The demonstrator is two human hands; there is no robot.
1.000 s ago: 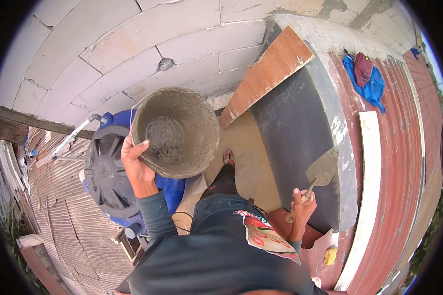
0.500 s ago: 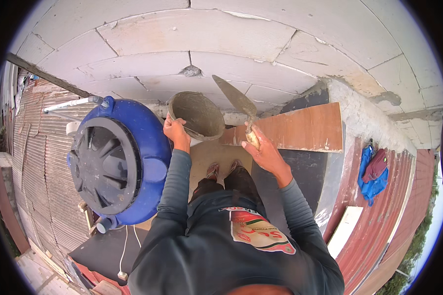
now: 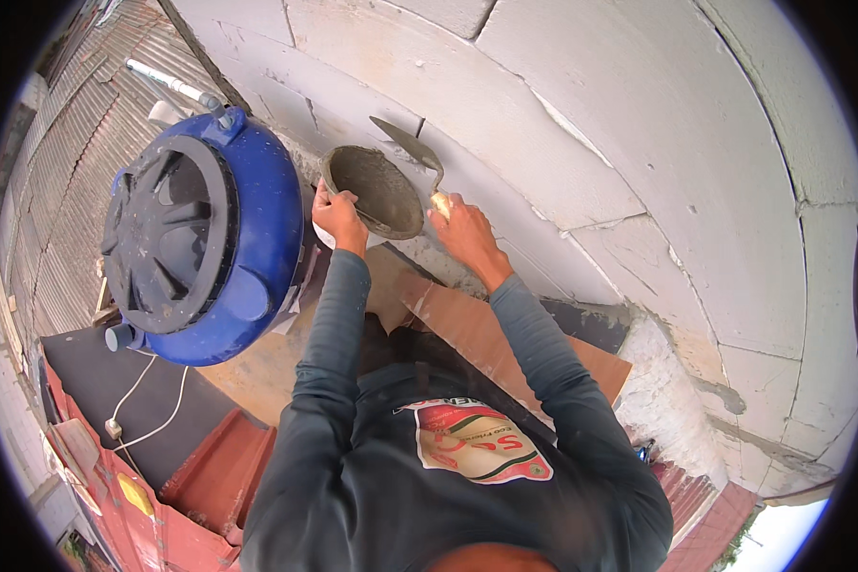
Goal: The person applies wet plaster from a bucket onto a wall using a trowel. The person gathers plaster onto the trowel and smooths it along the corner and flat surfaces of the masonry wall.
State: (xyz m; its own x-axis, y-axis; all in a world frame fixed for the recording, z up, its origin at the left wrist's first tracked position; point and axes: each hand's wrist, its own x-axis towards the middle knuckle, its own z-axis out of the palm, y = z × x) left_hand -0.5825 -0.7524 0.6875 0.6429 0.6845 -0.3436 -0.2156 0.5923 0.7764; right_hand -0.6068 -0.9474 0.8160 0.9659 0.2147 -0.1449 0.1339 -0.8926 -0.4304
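Dark shirt [image 3: 448, 510], grey sleeves [image 3: 332, 329]; trousers [image 3: 396, 351] seemingly black.

Below you, toward eight o'clock in your view, tan flooring [image 3: 243, 381] runs out to a dark panel [image 3: 76, 372]. Across that panel, also at eight o'clock, you see a pale cord [image 3: 182, 389] and a small white connector [image 3: 113, 429]. Between seven and eight, a ridged red sheet [image 3: 221, 472] borders the panel. Farther out, your red metal roofing [image 3: 186, 539] carries a yellow block [image 3: 135, 494] at eight o'clock.
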